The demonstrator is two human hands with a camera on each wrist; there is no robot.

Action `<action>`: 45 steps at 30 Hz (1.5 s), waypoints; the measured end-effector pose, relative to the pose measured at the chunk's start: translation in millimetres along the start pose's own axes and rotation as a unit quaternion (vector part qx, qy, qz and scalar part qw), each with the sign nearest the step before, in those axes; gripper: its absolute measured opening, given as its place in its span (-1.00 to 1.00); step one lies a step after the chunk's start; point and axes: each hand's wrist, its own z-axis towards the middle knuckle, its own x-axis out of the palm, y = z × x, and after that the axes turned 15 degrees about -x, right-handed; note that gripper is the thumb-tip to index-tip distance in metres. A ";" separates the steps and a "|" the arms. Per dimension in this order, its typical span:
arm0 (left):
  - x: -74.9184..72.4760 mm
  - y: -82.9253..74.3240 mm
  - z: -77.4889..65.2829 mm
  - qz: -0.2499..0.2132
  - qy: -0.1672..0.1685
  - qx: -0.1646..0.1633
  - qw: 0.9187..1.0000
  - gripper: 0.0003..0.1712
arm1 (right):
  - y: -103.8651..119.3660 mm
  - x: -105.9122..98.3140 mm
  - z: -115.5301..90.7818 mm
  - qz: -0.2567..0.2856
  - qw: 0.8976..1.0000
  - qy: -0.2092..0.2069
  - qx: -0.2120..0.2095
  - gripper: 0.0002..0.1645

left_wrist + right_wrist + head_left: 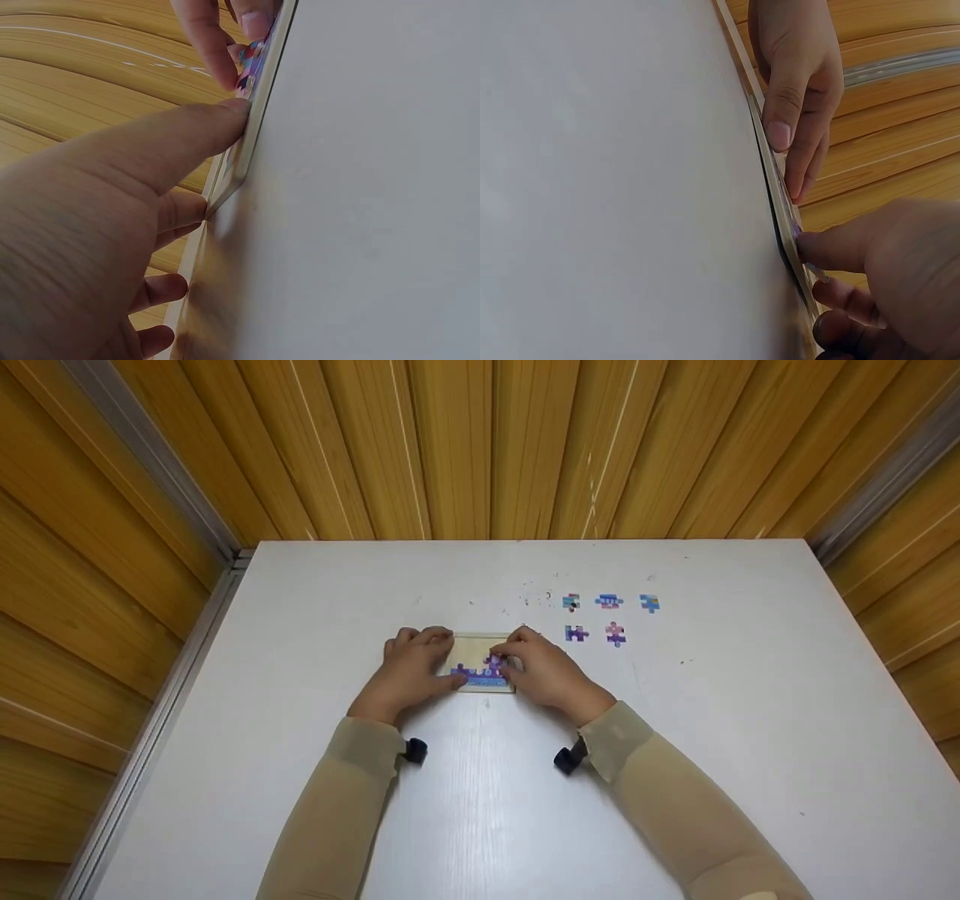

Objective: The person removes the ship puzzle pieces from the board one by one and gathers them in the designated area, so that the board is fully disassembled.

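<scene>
A piece (494,661) is pinched in the narrow right grip (549,669) over the tray (471,648), which is held by the widely spread left grip (409,673). The wrist-side strip (486,680) looks filled; the far part is bare, and five loose pieces (615,633) are left beyond the right grip.

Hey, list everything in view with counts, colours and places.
Table: one, white, centre
Puzzle tray: one, pale, on table
Fitted pieces: several, purple, blue, tray's near side
Pinched piece: one, purple, tray's right side
Loose pieces: five, multicoloured, right of tray
Specks: several, dark, on table
Wall panels: many, brown, behind, beside table
Metal bars: several, grey, flanking table
Wrist devices: two, black, at wrists
Sleeves: two, beige, on forearms
Left hand: one, bare, holding tray's left
Right hand: one, bare, over tray's right
</scene>
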 end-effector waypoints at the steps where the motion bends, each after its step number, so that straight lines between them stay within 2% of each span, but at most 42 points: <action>1: 0.3 -0.2 0.2 0.001 0.000 -0.001 1.000 -0.02 | -0.1 0.2 -0.2 0.000 1.000 0.001 0.000 -0.57; 9: 0.7 -0.6 0.4 -0.005 0.006 -0.012 1.000 0.01 | 0.4 0.9 -0.6 0.005 1.000 0.006 0.010 -0.56; 14: 0.9 -0.4 0.2 -0.008 0.005 -0.010 1.000 0.01 | 0.9 0.3 0.0 0.009 1.000 0.000 0.011 -0.63; 20: 2.3 0.3 0.6 -0.011 0.003 -0.007 1.000 0.02 | 4.6 -6.7 -0.2 0.032 0.999 -0.026 0.021 -0.67; 26: 3.8 2.9 -1.7 -0.018 0.012 -0.032 0.999 0.01 | 5.6 -18.6 -3.8 0.073 0.995 -0.053 0.030 -0.72; 30: 4.9 3.8 -2.2 -0.023 0.013 -0.037 0.999 0.02 | 0.2 -30.6 -13.1 0.079 0.994 -0.069 0.013 -0.72; 34: 5.4 2.4 -1.4 -0.022 0.007 -0.027 0.999 0.02 | -10.8 -47.0 -27.1 0.076 0.993 -0.088 0.000 -0.72; 40: 7.5 -1.3 0.0 -0.020 0.013 -0.030 0.999 0.02 | -34.2 -74.0 -58.1 0.054 0.993 -0.109 -0.015 -0.71; 45: 8.6 -4.2 1.8 -0.019 0.010 -0.029 0.999 0.01 | -51.7 -98.8 -85.2 0.034 0.988 -0.151 -0.017 -0.73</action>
